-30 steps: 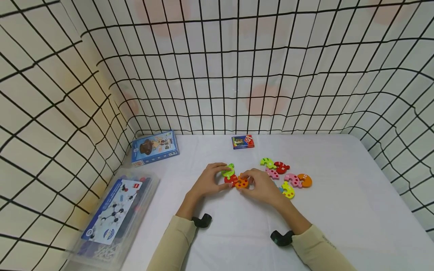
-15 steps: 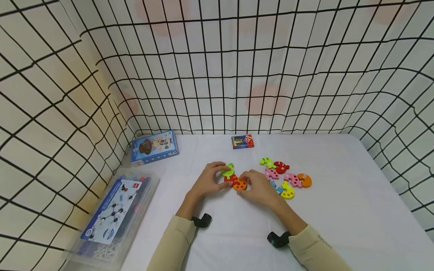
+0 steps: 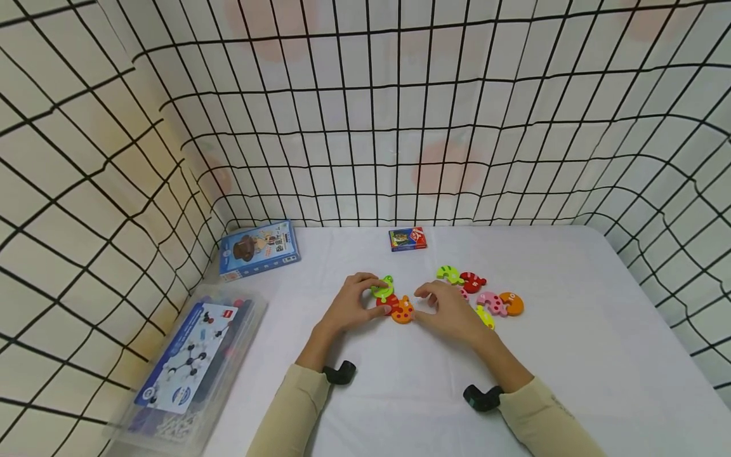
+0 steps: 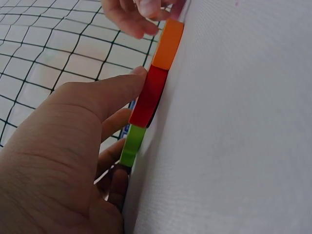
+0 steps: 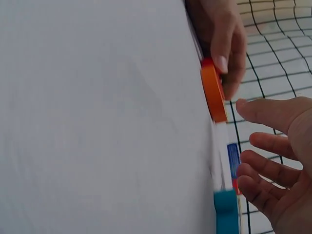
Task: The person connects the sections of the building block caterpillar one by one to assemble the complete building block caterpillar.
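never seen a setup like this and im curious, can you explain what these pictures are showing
There is no robot here, just a person's two bare hands. The wide picture comes from a camera worn on the head, looking forward and down; the two close ones come from a camera on each wrist. The left hand holds a green piece and a red piece, with an orange piece against the red one. The right hand is beside the orange piece, holding nothing. More coloured pieces lie near it on the white surface. Farther back are a blue box and a small red-and-blue box; a clear plastic case sits at the person's left.
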### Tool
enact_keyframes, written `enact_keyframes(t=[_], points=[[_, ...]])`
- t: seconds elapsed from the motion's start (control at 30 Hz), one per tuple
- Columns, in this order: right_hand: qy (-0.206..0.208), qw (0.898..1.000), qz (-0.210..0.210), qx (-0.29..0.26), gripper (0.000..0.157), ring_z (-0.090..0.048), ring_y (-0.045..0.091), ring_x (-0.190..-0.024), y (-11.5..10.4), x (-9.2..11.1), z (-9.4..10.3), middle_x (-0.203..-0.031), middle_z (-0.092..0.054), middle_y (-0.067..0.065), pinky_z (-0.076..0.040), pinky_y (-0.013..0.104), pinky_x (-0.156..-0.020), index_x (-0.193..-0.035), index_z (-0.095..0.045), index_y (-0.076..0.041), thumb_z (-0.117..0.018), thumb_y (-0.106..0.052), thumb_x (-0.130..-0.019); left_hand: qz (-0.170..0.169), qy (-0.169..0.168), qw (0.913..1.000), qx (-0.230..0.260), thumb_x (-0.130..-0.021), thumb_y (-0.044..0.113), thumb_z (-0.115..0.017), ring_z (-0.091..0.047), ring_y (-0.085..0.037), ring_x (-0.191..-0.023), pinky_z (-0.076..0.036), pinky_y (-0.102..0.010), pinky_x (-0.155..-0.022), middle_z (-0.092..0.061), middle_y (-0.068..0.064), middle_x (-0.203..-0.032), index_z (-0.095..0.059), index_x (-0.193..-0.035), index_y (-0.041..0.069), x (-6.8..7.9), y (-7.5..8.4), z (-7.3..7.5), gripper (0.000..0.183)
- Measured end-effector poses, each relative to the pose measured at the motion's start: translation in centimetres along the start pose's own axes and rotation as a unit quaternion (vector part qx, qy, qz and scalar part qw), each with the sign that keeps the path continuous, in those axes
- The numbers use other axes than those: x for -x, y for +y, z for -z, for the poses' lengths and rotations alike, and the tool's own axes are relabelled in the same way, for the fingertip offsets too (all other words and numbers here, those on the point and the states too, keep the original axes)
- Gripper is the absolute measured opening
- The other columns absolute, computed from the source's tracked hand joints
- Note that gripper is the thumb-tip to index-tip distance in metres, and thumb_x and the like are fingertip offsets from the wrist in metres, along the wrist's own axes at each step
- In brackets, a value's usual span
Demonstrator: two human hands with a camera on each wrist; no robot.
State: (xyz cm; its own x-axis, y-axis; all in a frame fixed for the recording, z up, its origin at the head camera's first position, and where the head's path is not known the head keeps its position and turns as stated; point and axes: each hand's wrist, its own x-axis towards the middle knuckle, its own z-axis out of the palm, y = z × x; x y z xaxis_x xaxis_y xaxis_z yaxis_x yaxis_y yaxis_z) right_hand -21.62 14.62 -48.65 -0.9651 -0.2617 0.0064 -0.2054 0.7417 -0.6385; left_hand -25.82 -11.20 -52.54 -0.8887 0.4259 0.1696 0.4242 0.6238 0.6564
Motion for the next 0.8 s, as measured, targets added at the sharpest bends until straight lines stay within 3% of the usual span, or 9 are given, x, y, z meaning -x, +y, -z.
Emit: enact_keyframes(t=[0.33, 0.6, 0.8], points=[[0.046, 0.999, 0.008, 0.016, 0.035, -0.059, 0.026, -0.103, 4.1, 0.6, 3.2, -0.119, -0.069, 0.012, -0.058, 0.045, -0.093, -0.123, -0.069, -0.007, -0.077, -0.023, -0.093, 0.005, -0.018, 0.9998, 0.013, -0.087, 0.040, -0.080, -0.044, -0.030, -0.141, -0.039, -0.055, -0.118, -0.054, -0.006, -0.147, -0.069, -0.131, 0.025, 0.1, 0.1, 0.1, 0.048], [0.023, 0.997, 0.017, 0.073, 0.026, -0.060, 0.030, -0.104, 5.3, 0.5, 4.4, -0.116, -0.067, 0.016, -0.059, 0.051, -0.094, -0.120, -0.073, -0.003, -0.068, -0.015, -0.097, 0.011, -0.036, 0.9991, 0.019, -0.088, 0.036, -0.080, -0.042, -0.032, -0.143, -0.037, -0.055, -0.120, -0.051, -0.008, -0.151, -0.068, -0.132, 0.023, -0.1, 0.5, 0.5, 0.048], [-0.021, 0.995, 0.023, 0.094, 0.032, -0.052, 0.038, -0.122, 4.5, 0.2, 3.9, -0.131, -0.061, 0.021, -0.052, 0.058, -0.105, -0.126, -0.073, -0.006, -0.069, -0.019, -0.097, 0.013, -0.053, 0.9979, 0.033, -0.090, 0.033, -0.079, -0.040, -0.032, -0.146, -0.034, -0.057, -0.122, -0.049, -0.009, -0.154, -0.067, -0.135, 0.021, -0.1, 0.4, 0.6, 0.048]])
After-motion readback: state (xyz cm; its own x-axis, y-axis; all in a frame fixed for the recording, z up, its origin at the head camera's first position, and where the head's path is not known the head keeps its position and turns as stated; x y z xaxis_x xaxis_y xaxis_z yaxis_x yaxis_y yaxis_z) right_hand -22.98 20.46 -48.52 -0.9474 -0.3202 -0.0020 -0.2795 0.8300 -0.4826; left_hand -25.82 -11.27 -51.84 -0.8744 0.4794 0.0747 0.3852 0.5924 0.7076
